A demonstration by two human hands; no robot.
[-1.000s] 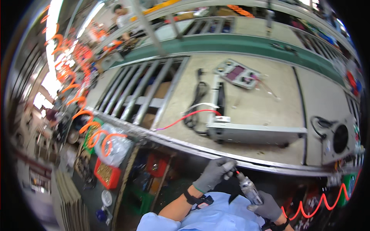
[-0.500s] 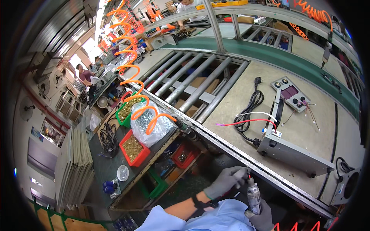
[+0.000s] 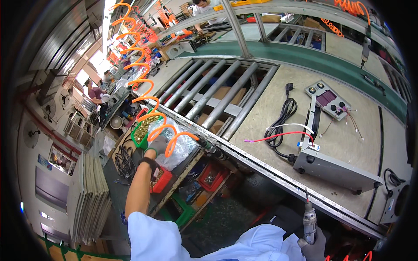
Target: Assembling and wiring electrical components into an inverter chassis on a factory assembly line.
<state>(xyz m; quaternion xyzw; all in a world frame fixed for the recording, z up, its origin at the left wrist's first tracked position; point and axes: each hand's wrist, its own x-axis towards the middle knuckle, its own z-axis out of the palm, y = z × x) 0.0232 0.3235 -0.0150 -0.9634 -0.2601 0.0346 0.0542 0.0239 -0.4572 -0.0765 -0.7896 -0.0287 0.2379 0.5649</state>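
My gloved left hand point(image 3: 158, 145) reaches out to the side table, at the clear plastic bag point(image 3: 185, 150) of small metal parts. Its fingers are hidden by the bag and an orange coiled hose point(image 3: 142, 82). Below the wrist is a red bin point(image 3: 162, 180) of small brass-coloured pieces; a green bin point(image 3: 142, 132) of similar pieces lies just beyond the hand. My gloved right hand point(image 3: 314, 247) is wrapped round a grey power screwdriver point(image 3: 310, 224), bit pointing up, beside the workbench's front edge.
On the workbench point(image 3: 261, 117) stand a grey metal housing point(image 3: 333, 167) with red and white wires, a control panel point(image 3: 327, 99) and a black power cord point(image 3: 285, 115). Metal rollers point(image 3: 220, 93) lie left of them. Flat sheets point(image 3: 89, 195) are stacked at left. People work farther back.
My left hand has left the screwdriver's tip and swung left to the plastic bag. The right hand and screwdriver have shifted a little to the right.
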